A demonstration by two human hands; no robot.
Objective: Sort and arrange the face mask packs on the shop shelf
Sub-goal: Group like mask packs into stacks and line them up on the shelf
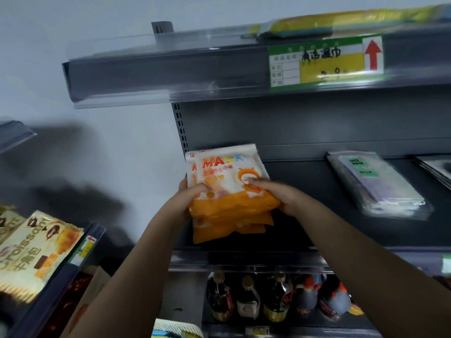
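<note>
orange packs: I count at least 3 orange-and-white mask packs [229,191] bunched in one stack, "MASK" printed on the top one; exact count unclear, edges overlap. Stack is held tilted above the left end of the middle shelf [305,228], lower edges near the shelf's front.
left grip: left hand [188,198] on the stack's left edge, thumb curled over the front, fingers behind. It has hold of the stack.
right grip: right hand [275,193] on the stack's right side, fingers laid across the front over the orange cartoon print, thumb side hidden underneath. From here it reads as clamping the stack from the right.
clear packs: 1 stack of clear-wrapped face mask packs [378,186] with a green "FACE MASK" label, lying flat on the same shelf, well apart to the right of the orange stack. I can't count the packs in it, too blurred.
far right: 1 more flat dark stack [436,169] at the frame edge, cut off; can't tell what it is.
top shelf: 1 yellow flat pack [341,20] on top; 1 green-and-yellow price tag [324,62] with a red arrow on the front rail.
bottom shelf: I see 5 bottles [275,298], 3 dark with gold caps, 2 with red tops.
left rack: 2 croissant bags [36,250] visible, one mostly cut off.
</note>
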